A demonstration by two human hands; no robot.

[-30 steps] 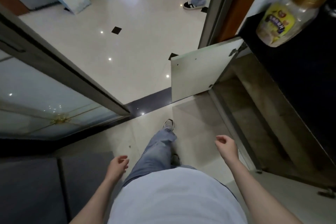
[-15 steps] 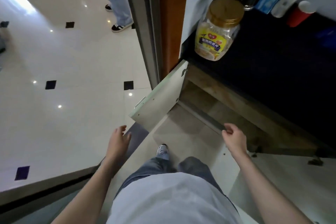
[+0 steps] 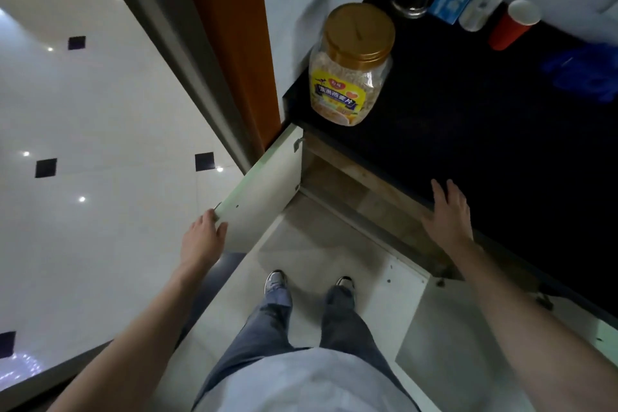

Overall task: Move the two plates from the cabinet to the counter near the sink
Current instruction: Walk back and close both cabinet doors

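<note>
Standing at open cabinet, 12 o'clock. Door edge pinched by left hand; right hand spread flat on counter. Plates unseen; bending and reaching inside likely needed next.

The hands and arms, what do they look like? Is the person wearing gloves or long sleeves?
No gloves and no long sleeves. The left hand and the right hand are both bare, with no rings, watch or bracelet showing. Both forearms are uncovered all the way down to the bottom of the picture. The person wears a light grey top and blue jeans.
</note>
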